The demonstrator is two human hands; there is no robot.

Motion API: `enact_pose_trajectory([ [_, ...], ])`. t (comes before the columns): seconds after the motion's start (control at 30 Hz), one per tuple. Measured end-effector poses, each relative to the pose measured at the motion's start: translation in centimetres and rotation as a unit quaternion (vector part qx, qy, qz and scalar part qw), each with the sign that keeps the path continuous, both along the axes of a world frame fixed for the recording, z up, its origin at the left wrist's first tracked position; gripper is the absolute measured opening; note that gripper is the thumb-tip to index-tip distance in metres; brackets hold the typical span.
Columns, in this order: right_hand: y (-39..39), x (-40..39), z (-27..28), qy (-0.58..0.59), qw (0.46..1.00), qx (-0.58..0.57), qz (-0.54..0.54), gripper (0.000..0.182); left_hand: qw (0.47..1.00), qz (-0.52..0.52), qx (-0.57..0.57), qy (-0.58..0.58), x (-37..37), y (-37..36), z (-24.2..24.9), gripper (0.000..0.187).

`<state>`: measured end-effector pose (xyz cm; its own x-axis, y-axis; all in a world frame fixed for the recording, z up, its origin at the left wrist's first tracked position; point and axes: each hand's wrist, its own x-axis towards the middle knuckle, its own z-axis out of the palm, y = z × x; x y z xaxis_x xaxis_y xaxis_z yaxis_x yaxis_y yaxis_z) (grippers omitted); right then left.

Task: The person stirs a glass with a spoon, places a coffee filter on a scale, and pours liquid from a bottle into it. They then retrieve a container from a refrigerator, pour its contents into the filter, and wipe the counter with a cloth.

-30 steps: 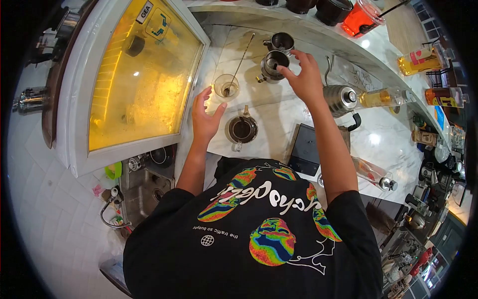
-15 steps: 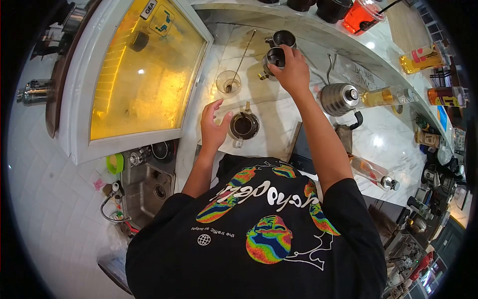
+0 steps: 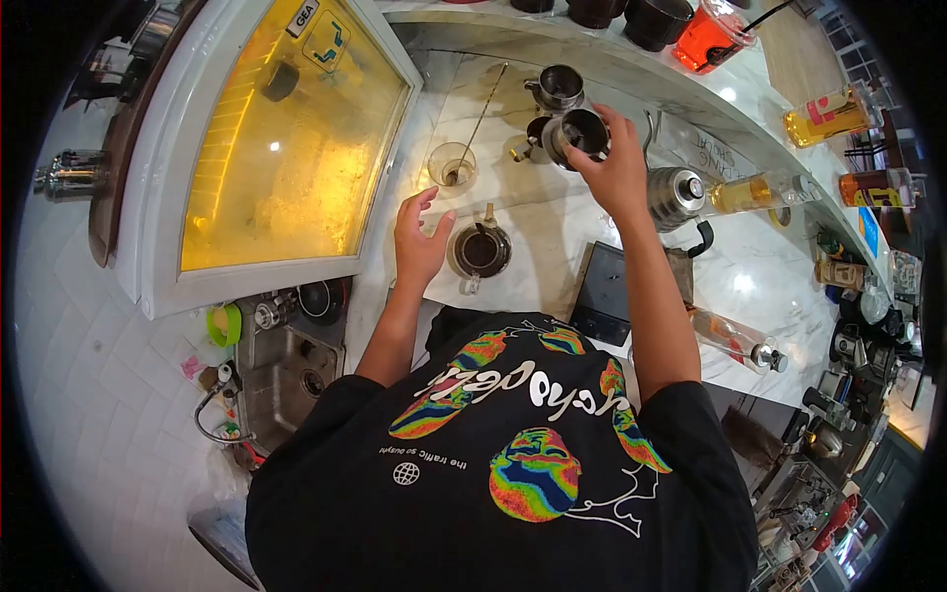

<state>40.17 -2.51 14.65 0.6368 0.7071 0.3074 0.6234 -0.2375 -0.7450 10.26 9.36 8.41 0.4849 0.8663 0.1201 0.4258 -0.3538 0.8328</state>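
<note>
My right hand [image 3: 614, 170] grips a round metal cup [image 3: 576, 136] by its rim and side, with thumb and fingers on opposite sides. Partly behind that cup is a dark vessel with a brass-coloured part [image 3: 523, 152], and beyond it stands another metal cup [image 3: 558, 87]. My left hand [image 3: 422, 240] hovers with fingers apart between a clear glass [image 3: 452, 168] and a glass pot of dark liquid [image 3: 481, 252]. A long thin spoon [image 3: 485, 111] leans in the clear glass.
A silver gooseneck kettle [image 3: 675, 197] stands right of my right hand. A black scale [image 3: 603, 294] and bottles, one clear [image 3: 735, 338], lie nearer. Left are a yellow-lit fridge door [image 3: 296, 158] and a sink [image 3: 286, 380]. Drinks, one red [image 3: 708, 37], line the raised ledge.
My right hand has moved right with the metal cup, lifting it off the dark vessel that now shows beside it. My left hand has shifted only slightly, still with its fingers apart.
</note>
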Motion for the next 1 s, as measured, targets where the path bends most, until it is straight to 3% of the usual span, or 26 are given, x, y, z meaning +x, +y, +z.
enact_pose_trajectory([
  [0.27, -2.7, 1.0, 0.6, 0.004, 1.0, -0.016, 0.023, 0.07, 0.994, -0.027, 0.101, 0.02, 1.2, 2.2, -0.6, 0.046],
  [0.47, 0.0, 0.7, 1.4, 0.009, 0.998, -0.013, 0.053, 0.068, 0.994, -0.019, 0.102, 0.017, 2.2, 3.6, -0.3, 0.047],
  [0.77, 3.8, 1.8, -1.8, 0.014, 0.994, -0.035, 0.102, 0.055, 0.995, -0.006, 0.099, 0.018, 1.1, 4.0, -0.6, 0.045],
  [1.0, 4.6, 1.7, -3.3, 0.022, 0.995, -0.025, 0.092, 0.052, 0.995, -0.062, 0.073, -0.025, 3.0, 3.1, 3.1, 0.042],
])
